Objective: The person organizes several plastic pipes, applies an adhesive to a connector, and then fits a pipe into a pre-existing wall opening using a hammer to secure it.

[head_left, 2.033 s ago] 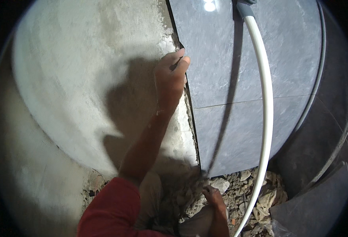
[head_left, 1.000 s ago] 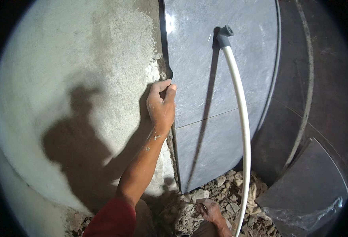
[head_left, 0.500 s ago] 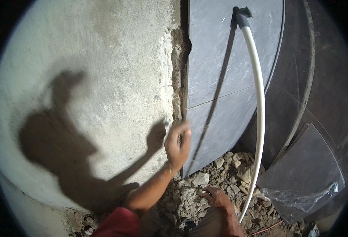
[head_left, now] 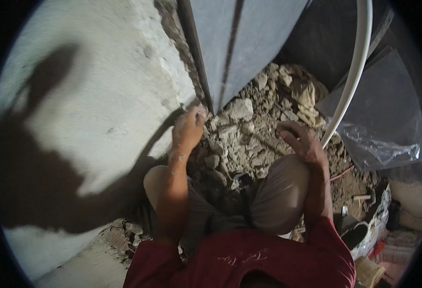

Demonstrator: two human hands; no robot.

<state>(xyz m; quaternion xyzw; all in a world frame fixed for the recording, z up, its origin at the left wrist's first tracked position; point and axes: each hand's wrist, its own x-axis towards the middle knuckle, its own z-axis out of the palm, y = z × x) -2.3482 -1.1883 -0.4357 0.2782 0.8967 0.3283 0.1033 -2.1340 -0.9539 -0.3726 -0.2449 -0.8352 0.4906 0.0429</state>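
Note:
My left hand is low beside the grey tiled panel, near the bottom of the rough, chipped edge of the plastered wall. Its fingers are curled together; anything inside them is hidden. Over my right knee hangs my right hand, palm down with the thumb apart from the fingers and nothing in it. Broken rubble and loose dirt lie between my knees and the foot of the panel.
A white curved pipe rises to the right of my right hand. Beyond it lean dark grey sheets with clear plastic film. A hammer lies at the lower right, near an open-mouthed bag. My shadow covers part of the wall.
My view has tipped down, bringing my knees and shirt into sight. My left hand has come down along the wall edge to near the rubble. My right hand still hangs by my right knee.

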